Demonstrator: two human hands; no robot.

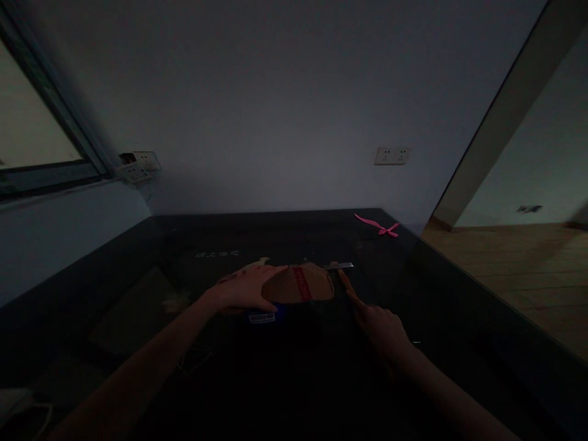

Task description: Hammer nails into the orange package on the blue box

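Note:
My left hand (245, 288) is closed around the left end of a rounded brown object (280, 286) with a red printed band around it; its exact kind is too dark to tell. Just below those fingers is a blue item (263, 316) with a pale label. My right hand (379, 324) grips the wooden handle of a hammer-like tool (348, 283). Its narrow metal head lies crosswise, close to the right end of the brown object. Whether the two touch I cannot tell.
All this is on a dark, glossy table (275, 226) against a wall. A pink ribbon (388, 231) lies near the back right corner. Wall sockets (392, 155) sit above. At the lower left is a pale item with a cord (43, 407), partly cut off.

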